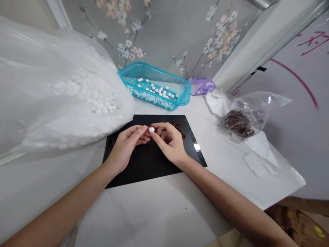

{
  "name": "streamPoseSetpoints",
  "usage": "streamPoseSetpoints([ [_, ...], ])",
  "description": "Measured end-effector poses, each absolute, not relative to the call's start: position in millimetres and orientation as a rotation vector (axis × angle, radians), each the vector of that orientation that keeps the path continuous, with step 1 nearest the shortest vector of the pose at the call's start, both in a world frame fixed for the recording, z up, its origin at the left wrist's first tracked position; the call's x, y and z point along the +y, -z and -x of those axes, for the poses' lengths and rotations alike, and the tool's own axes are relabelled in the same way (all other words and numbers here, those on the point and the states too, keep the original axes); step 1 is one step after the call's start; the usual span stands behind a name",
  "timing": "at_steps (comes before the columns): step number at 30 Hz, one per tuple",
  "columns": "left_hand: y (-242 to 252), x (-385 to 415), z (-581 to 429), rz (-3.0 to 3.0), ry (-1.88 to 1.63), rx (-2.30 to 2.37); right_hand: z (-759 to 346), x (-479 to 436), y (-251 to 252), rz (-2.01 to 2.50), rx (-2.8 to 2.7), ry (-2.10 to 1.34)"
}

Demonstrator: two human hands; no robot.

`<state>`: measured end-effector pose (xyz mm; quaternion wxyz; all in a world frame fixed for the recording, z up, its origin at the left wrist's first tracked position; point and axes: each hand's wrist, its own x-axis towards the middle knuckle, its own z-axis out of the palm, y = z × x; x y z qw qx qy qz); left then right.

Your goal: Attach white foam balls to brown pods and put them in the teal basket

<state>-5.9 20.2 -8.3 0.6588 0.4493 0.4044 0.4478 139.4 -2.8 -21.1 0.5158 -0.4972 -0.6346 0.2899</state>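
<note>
A small white ball [151, 129] is between the fingertips of both hands, above a black mat [144, 164]. My right hand [170, 142] pinches the ball between thumb and index finger. My left hand [128, 144] has its thumb and index finger pressed together at the ball's left side; whether they grip the ball or some tiny thing beside it is too small to tell. Small reddish-brown pieces [183, 134] lie on the mat behind my right hand, which partly hides them.
A big translucent bag [64, 113] of white balls fills the left. A blue basket [185, 97] with white balls stands behind the mat. A purple packet [202, 85], white tissue [218, 103] and a clear bag of brown pieces [239, 123] are at the right.
</note>
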Motion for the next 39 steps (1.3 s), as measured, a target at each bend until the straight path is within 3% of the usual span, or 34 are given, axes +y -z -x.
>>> streamPoseSetpoints([
  [9,7,20,7,-0.939,-0.996,0.903,-180,71,-41,1.423,-1.621,0.118],
  [12,6,20,8,-0.934,-0.997,0.908,-190,107,-55,1.660,-1.692,0.239],
  [16,5,20,9,-0.972,-0.988,0.921,-166,117,-57,1.869,-1.760,0.273],
  [21,8,20,10,-1.043,-0.979,0.925,-94,93,-53,1.482,-2.234,0.187],
  [25,11,20,8,-0.989,-1.058,0.874,-51,98,-42,1.471,-2.458,-0.031],
  [39,8,23,8,-0.748,-1.126,0.839,-116,57,-27,1.224,-1.914,-0.306],
])
